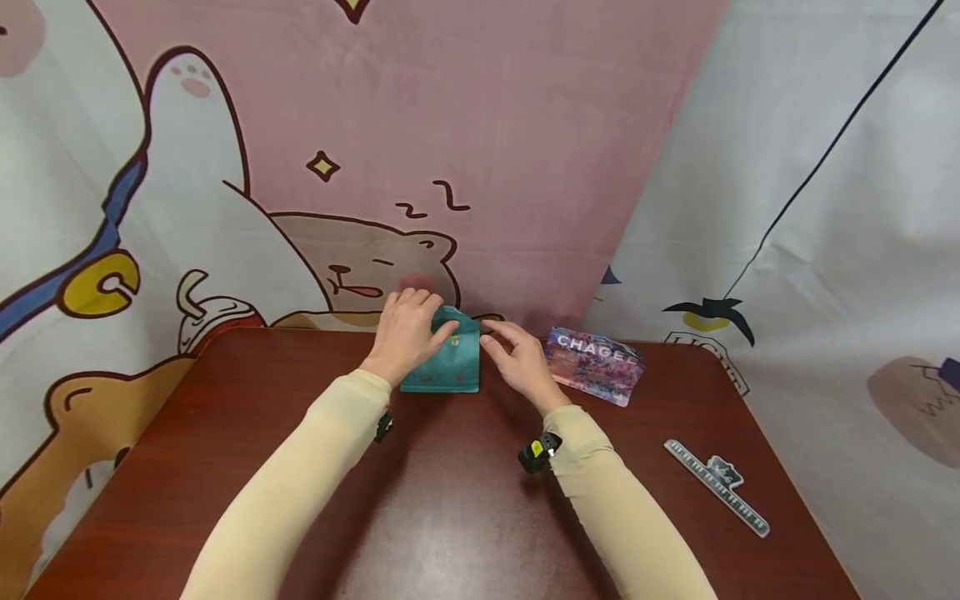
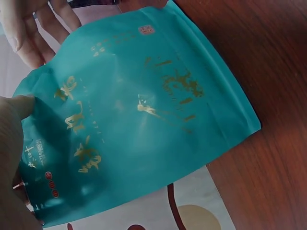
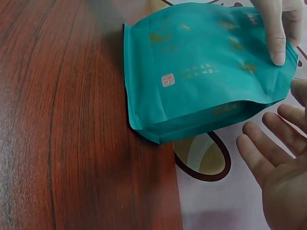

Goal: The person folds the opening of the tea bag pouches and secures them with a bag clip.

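Dark-red worktop, teal pouch standing near its far edge, CHAGEE pouch off right! Left hand pinches the teal pouch's top; right hand, fingers loosely spread, empty, just beside it; nearer, a ruler-shaped clip.

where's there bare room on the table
Bare table shows left of the left sleeve, between it and the right sleeve, and between the purple pouch and the clip. Crowded: the far edge, where left hand, teal pouch, right hand and purple pouch line up.
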{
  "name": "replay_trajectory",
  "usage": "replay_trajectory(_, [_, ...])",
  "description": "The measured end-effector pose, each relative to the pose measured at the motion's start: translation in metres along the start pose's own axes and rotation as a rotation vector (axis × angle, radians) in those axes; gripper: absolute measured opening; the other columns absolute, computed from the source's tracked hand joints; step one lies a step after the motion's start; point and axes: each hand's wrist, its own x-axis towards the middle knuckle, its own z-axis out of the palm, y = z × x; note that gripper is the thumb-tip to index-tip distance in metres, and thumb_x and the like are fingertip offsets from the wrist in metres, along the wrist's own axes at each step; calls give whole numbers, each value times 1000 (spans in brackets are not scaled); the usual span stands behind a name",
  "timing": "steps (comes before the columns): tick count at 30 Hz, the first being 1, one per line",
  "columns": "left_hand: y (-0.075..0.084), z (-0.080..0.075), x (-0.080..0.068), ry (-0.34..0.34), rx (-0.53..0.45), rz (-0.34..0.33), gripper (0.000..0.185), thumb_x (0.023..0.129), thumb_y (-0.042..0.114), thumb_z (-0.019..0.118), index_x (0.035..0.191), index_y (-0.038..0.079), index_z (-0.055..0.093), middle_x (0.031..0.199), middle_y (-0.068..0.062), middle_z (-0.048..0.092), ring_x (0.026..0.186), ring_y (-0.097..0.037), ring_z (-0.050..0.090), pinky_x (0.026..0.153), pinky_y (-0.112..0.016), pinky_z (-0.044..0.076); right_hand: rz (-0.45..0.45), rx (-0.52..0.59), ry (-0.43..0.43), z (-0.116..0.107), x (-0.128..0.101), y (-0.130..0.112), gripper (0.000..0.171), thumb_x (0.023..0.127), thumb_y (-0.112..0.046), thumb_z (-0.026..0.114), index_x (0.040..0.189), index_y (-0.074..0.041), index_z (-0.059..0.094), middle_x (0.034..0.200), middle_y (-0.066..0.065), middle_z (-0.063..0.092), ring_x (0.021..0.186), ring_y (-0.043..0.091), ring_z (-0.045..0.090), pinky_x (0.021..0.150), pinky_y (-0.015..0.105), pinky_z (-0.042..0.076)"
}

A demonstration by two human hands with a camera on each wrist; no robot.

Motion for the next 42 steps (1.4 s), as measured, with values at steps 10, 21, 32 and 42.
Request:
replay_trajectory(10, [-1, 3, 0, 25, 2, 16, 38, 94, 40, 77, 107, 5, 72, 101, -12, 70, 95, -31, 60, 87, -46, 45, 35, -19, 15, 3, 7, -3, 28, 101, -12, 67, 128, -3, 71, 127, 15, 70, 116, 32, 67, 98, 49, 53])
replay_trajectory(21, [0, 5, -1, 11, 14, -8, 38, 96, 40, 74, 108, 4, 71, 102, -12, 70, 96, -32, 60, 88, -47, 45, 60, -47, 88, 14, 19, -5, 14, 98, -15, 72, 109, -6, 74, 108, 11, 75, 106, 28, 69, 92, 45, 53])
replay_trajectory(32, [0, 8, -1, 4, 26, -23, 37, 96, 40, 74, 107, 5, 71, 101, -12, 70, 94, -31, 59, 87, -47, 45, 54, -82, 82, 16, 20, -5, 6, 99, -13, 71, 102, -8, 72, 100, 9, 73, 89, 25, 66, 78, 40, 52])
replay_trajectory(42, [3, 9, -1, 37, 37, -34, 37, 94, 41, 76, 102, 5, 71, 97, -11, 69, 92, -31, 59, 87, -47, 45, 37, -97, 105, 17, 19, -8, 5, 96, -9, 73, 101, -7, 71, 98, 9, 73, 84, 25, 64, 77, 40, 53])
